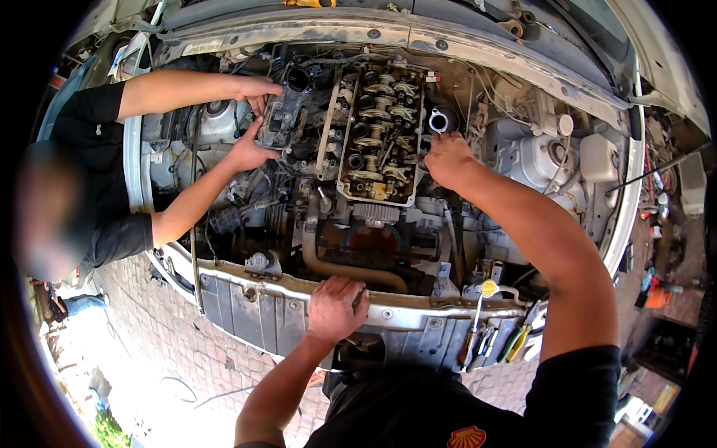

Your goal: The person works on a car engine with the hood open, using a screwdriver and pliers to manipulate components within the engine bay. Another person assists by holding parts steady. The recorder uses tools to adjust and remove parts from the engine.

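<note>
My left hand (336,308) lies on the car's front crossmember (403,303), its fingers bent over the edge. My right hand (449,160) reaches into the engine bay beside the engine's right side. Its fingers are closed at the lower rim of a dark round tube with a bright metal ring (439,122); the fingertips are partly hidden. To the left of that hand is the uncovered cylinder head (382,134), with its rocker arms and shafts showing. Across from me, a co-worker's two hands (252,151) grip a dark engine part with a round opening (282,123).
Pliers (515,345) and screwdrivers (467,348) lie on the right of the front panel, near a yellow round cap (488,289). A white reservoir (599,158) stands at the right. The raised hood's prop rod (196,224) crosses the left side. Hoses and wires run around the engine.
</note>
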`<move>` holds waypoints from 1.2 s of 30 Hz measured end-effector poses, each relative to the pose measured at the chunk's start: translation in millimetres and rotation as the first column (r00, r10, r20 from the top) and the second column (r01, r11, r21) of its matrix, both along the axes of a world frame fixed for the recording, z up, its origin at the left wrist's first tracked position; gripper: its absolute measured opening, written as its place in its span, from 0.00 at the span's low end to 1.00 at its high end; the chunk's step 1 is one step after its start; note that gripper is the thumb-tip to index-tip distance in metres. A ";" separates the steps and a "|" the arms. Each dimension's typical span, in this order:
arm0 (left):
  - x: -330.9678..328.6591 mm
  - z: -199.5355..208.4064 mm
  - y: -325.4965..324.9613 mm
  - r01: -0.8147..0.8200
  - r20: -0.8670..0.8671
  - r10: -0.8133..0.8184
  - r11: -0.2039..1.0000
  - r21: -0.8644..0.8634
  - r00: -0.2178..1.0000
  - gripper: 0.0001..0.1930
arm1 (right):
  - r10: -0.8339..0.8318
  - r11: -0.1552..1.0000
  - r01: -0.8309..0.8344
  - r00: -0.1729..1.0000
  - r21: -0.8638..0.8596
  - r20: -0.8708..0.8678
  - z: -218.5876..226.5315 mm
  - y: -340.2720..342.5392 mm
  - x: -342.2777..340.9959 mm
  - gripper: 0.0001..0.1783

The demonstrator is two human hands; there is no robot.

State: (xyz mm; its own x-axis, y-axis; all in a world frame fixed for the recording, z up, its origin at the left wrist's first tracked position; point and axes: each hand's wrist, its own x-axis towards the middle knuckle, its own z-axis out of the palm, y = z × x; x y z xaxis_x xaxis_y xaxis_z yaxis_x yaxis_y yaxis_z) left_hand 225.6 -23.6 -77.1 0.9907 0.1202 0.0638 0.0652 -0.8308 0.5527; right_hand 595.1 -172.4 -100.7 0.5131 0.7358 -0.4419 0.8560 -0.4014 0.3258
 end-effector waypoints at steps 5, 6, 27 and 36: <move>0.8 1.8 -0.1 -0.007 0.004 0.007 1.000 -0.010 1.000 0.07 | 0.253 0.961 -0.264 0.959 0.087 0.127 0.1 3.1 34.7 0.11; 0.3 1.4 0.2 -0.009 0.004 0.009 1.000 -0.011 1.000 0.07 | 0.251 0.968 -0.249 0.962 -0.026 0.104 3.2 10.3 39.2 0.11; 0.1 -1.9 0.2 0.014 0.027 -0.014 1.000 -0.014 1.000 0.06 | -0.118 0.993 0.118 0.993 -0.011 -0.010 20.2 -17.7 -7.7 0.13; -0.7 -0.8 -0.4 0.014 -0.005 -0.014 1.000 0.007 1.000 0.07 | -0.172 0.985 0.173 0.984 0.024 -0.032 7.3 -8.5 -17.6 0.15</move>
State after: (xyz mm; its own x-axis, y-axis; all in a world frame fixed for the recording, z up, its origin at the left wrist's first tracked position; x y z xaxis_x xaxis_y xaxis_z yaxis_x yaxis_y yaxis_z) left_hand 224.9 -24.1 -78.0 0.9925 0.1063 0.0600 0.0564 -0.8354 0.5468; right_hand 577.5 -180.9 -93.4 0.6205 0.6488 -0.4404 0.7822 -0.5523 0.2883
